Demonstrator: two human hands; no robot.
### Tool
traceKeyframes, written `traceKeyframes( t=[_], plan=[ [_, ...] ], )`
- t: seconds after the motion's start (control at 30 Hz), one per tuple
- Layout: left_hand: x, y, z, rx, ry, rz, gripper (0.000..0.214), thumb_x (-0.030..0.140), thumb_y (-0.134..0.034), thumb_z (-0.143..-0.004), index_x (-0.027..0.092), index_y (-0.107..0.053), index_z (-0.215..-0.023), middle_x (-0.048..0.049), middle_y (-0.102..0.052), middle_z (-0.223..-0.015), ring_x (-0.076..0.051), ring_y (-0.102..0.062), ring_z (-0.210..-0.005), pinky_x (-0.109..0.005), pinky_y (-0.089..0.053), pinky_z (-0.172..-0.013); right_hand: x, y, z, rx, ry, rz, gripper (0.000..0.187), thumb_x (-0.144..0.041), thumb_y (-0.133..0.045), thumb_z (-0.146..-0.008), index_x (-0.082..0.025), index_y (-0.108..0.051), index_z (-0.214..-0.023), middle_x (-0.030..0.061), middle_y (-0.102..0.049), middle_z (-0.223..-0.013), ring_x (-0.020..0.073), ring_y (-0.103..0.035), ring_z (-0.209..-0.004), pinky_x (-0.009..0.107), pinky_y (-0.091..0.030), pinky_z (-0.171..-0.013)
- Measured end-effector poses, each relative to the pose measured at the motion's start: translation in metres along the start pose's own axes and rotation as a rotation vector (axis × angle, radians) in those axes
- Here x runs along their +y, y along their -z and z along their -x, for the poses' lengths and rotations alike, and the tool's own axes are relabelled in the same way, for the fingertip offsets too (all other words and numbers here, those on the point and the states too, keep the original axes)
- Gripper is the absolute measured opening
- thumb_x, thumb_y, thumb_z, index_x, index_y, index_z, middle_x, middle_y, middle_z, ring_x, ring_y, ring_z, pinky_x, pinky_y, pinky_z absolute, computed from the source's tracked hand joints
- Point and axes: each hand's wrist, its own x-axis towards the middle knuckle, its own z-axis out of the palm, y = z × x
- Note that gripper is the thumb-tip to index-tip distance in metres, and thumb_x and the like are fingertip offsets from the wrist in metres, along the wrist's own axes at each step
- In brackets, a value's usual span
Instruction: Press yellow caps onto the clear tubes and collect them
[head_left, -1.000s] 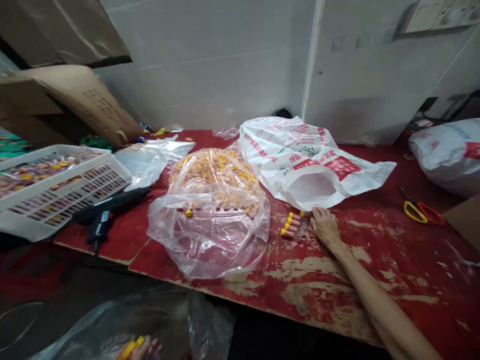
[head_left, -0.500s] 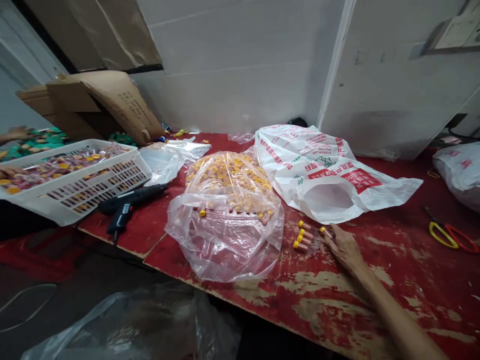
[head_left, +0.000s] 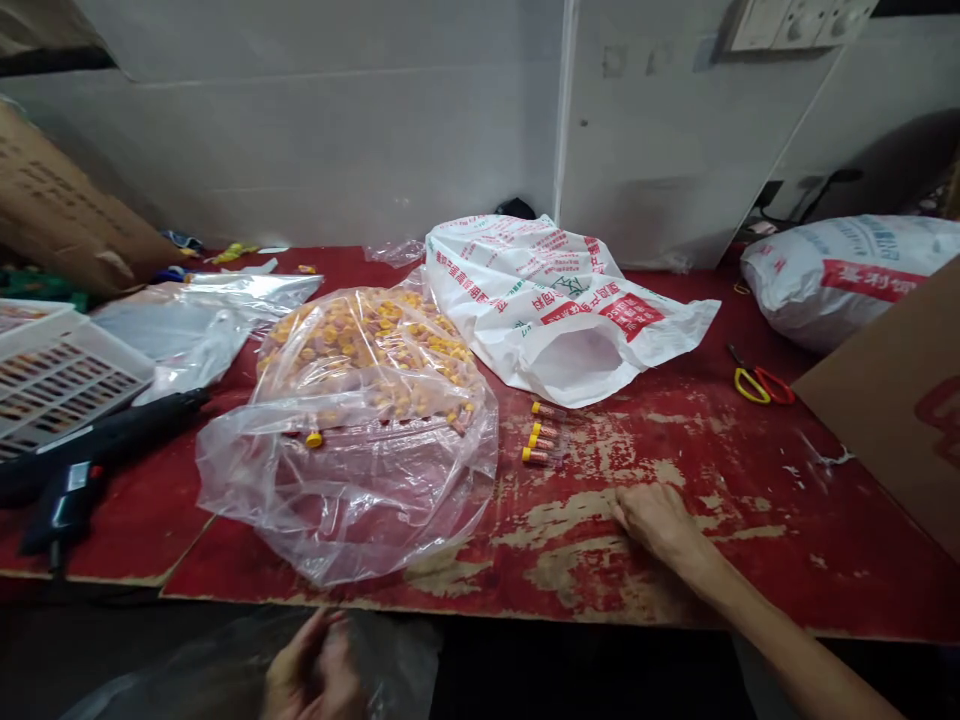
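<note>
My right hand [head_left: 654, 516] is closed in a loose fist just above or on the worn red tabletop. What it holds, if anything, is hidden by the fingers. Several small clear tubes with yellow caps [head_left: 537, 457] lie in a short column beyond and left of it. At the bottom, below the table edge, my left hand [head_left: 316, 668] shows with curled fingers, blurred; its contents cannot be made out. Nearest to it on the table is a clear plastic bag [head_left: 352, 520] spread open, with many yellow-capped tubes [head_left: 375, 335] heaped in its far part.
Behind the tubes lies a white printed sack [head_left: 540, 290]. Scissors [head_left: 759, 386] and a cardboard box [head_left: 892, 400] are at right, a stuffed white sack [head_left: 847, 270] farther back. A black heat gun [head_left: 90, 445] and white basket [head_left: 71, 375] stand at left.
The view has swung right. My right hand has moved back from the tubes toward the front edge; the tube seen in its fingers no longer shows. My left hand has come into view.
</note>
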Motion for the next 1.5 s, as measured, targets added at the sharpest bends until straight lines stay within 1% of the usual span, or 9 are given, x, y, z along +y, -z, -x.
traceKeyframes(
  t=[0.17,0.27,0.37,0.5,0.63,0.77,1.0,1.23,1.5],
  plan=[
    [0.063,-0.066,0.063,-0.668,0.126,0.259,0.027,0.038,-0.071,-0.065,0.019,-0.069,-0.084,-0.0044,-0.068,-0.086,-0.021,-0.062,-0.082,-0.031,-0.049,-0.079,-0.001,-0.005,-0.002,0.033,-0.052,-0.061,0.021,-0.02,-0.048,-0.088,-0.015,-0.066,-0.079,0.0117,-0.069,-0.075,0.0208,-0.065,-0.068,0.025,-0.035,-0.057],
    [0.084,-0.09,0.092,-1.073,0.524,0.463,0.03,0.037,-0.073,-0.067,0.019,-0.065,-0.09,-0.0031,-0.067,-0.079,-0.016,-0.06,-0.066,-0.027,-0.05,-0.061,0.005,-0.011,0.002,0.073,-0.075,-0.088,0.021,-0.021,-0.046,-0.089,-0.016,-0.064,-0.079,0.0088,-0.068,-0.075,0.0199,-0.064,-0.069,0.025,-0.037,-0.058],
    [0.095,-0.101,0.11,-1.259,0.87,0.621,0.034,0.036,-0.073,-0.07,0.017,-0.059,-0.095,-0.0058,-0.067,-0.08,-0.016,-0.062,-0.062,-0.027,-0.05,-0.059,-0.001,-0.023,0.014,0.191,-0.087,-0.207,0.024,-0.021,-0.041,-0.093,-0.017,-0.062,-0.08,0.0059,-0.066,-0.077,0.0181,-0.062,-0.073,0.025,-0.039,-0.063],
    [0.098,-0.103,0.114,-1.228,0.994,0.779,0.034,0.035,-0.072,-0.073,0.015,-0.06,-0.097,-0.01,-0.068,-0.093,-0.02,-0.066,-0.078,-0.033,-0.052,-0.071,-0.039,-0.037,0.036,0.537,0.078,-0.617,0.024,-0.026,-0.038,-0.096,-0.019,-0.06,-0.09,0.0048,-0.064,-0.085,0.017,-0.059,-0.078,0.027,-0.042,-0.069],
    [0.092,-0.102,0.103,-1.048,0.994,0.876,0.033,0.026,-0.079,-0.064,0.016,-0.063,-0.091,-0.003,-0.067,-0.079,-0.014,-0.063,-0.067,-0.025,-0.05,-0.061,-0.065,-0.027,0.027,0.6,0.392,-0.671,0.018,-0.026,-0.043,-0.093,-0.019,-0.06,-0.093,0.0055,-0.062,-0.089,0.0187,-0.055,-0.082,0.03,-0.043,-0.074],
    [0.086,-0.099,0.092,-0.99,1.035,0.832,0.033,0.033,-0.079,-0.064,0.014,-0.064,-0.087,-0.0005,-0.063,-0.067,-0.011,-0.057,-0.054,-0.023,-0.047,-0.052,-0.062,-0.009,-0.023,0.655,0.276,-0.452,0.018,-0.019,-0.045,-0.09,-0.018,-0.062,-0.097,0.0088,-0.057,-0.095,0.0214,-0.05,-0.087,0.033,-0.041,-0.077],
    [0.08,-0.093,0.093,-1.019,1.015,0.872,0.037,0.036,-0.08,-0.062,0.014,-0.064,-0.087,-0.0014,-0.063,-0.068,-0.011,-0.056,-0.054,-0.024,-0.047,-0.05,-0.078,-0.013,-0.076,0.572,0.223,-0.172,0.02,-0.019,-0.055,-0.086,-0.012,-0.059,-0.104,0.0169,-0.054,-0.116,0.0289,-0.045,-0.099,0.042,-0.033,-0.086],
    [0.08,-0.094,0.092,-1.041,1.0,0.896,0.032,0.033,-0.076,-0.067,0.013,-0.063,-0.088,-0.003,-0.063,-0.071,-0.012,-0.057,-0.056,-0.024,-0.047,-0.047,-0.049,-0.011,-0.035,0.431,0.283,-0.185,0.011,-0.019,-0.048,-0.09,-0.016,-0.058,-0.093,0.0059,-0.063,-0.086,0.0186,-0.055,-0.08,0.03,-0.036,-0.076],
    [0.083,-0.096,0.094,-1.071,0.991,0.86,0.031,0.034,-0.076,-0.068,0.014,-0.063,-0.088,-0.0035,-0.063,-0.07,-0.012,-0.055,-0.054,-0.021,-0.042,-0.04,-0.01,0.004,-0.008,0.015,0.053,0.006,0.024,-0.013,-0.052,-0.082,-0.016,-0.065,-0.061,0.0099,-0.064,-0.058,0.0212,-0.061,-0.056,0.026,-0.031,-0.05]
  ],
)
